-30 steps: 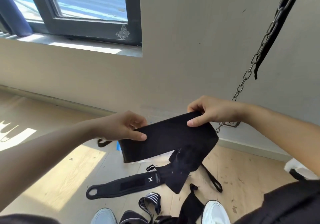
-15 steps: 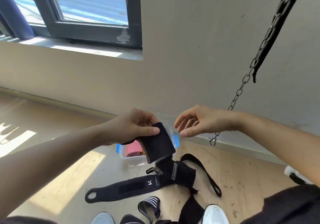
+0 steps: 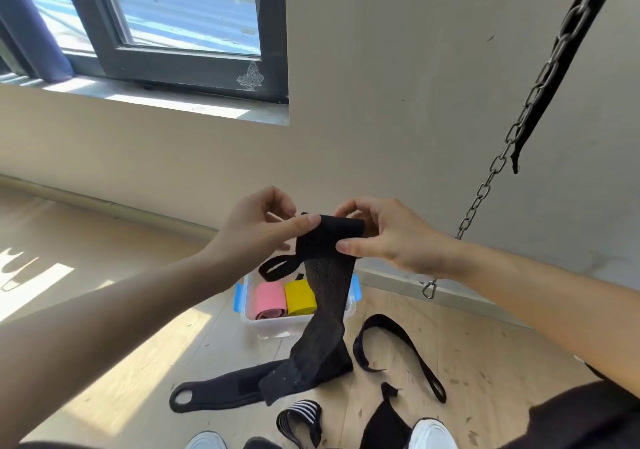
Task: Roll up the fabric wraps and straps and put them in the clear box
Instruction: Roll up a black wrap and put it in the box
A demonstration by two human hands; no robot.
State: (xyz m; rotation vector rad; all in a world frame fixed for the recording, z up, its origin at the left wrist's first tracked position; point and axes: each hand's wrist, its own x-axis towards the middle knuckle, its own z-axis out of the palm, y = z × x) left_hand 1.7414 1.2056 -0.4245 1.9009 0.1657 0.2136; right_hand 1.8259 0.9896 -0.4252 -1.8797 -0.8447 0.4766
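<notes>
Hands: left hand (image 3: 254, 232) and right hand (image 3: 393, 237) pinch the black wrap (image 3: 327, 240) at its rolled top.
Axis: tail hangs downward; clear box (image 3: 265, 324) below both hands.

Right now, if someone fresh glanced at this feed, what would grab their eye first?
The left hand and right hand, mid-frame, pinching the rolled top of a black wrap whose tail hangs toward the floor. Just behind it sits the clear box on the floor, a pink roll and a yellow roll side by side inside. A steel chain slants down the right side.
</notes>
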